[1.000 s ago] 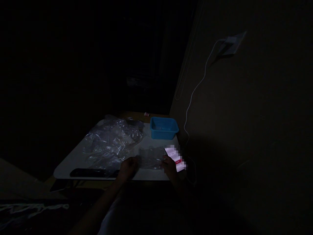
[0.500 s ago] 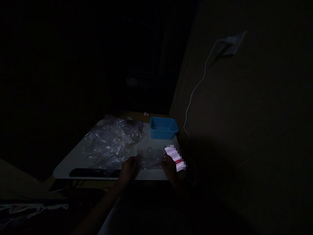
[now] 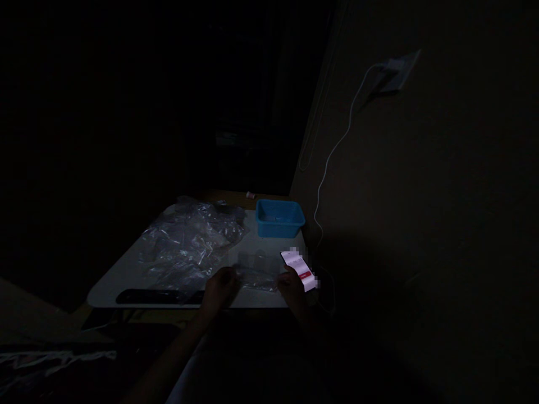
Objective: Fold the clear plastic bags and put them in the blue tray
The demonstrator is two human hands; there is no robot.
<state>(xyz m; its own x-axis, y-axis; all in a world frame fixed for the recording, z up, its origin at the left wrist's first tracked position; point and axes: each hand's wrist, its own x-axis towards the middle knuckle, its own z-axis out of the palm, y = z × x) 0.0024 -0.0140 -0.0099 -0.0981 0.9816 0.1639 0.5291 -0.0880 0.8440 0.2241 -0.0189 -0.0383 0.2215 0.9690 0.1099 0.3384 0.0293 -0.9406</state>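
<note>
Cloth of a pale tone (image 3: 187, 367) is seen at the lower edge, beside the left forearm (image 3: 181, 345). A light, ruffled strip (image 3: 54, 356) is visible at lower left, its nature obscured by darkness. Along the near edge of the white table (image 3: 261, 247), a long black recess (image 3: 155, 297) is partly overlapped by loose plastic. Above the near edge, clear film (image 3: 257, 278) is stretched sideways between two bare hands and gathered into creases. Its left end is pinched by the curled fingers of the left hand (image 3: 219, 287); its right end is gripped between the thumb and fingers of the right hand (image 3: 291, 285). Whether the film is touched to the tabletop cannot be told. Just beside the right hand, a lit phone (image 3: 300, 270) is set at a slant, its screen marked by a red band and partly pixelated. At left, much of the tabletop is covered by a crumpled heap of transparent plastic (image 3: 193, 235). At far right, a blue basin (image 3: 280, 229) is placed upright. Beyond it, a small pale object (image 3: 250, 195) is lying on a wooden surface (image 3: 269, 198). A white cable (image 3: 327, 164) is hung along the wall (image 3: 446, 168) from a wall socket (image 3: 396, 73).
</note>
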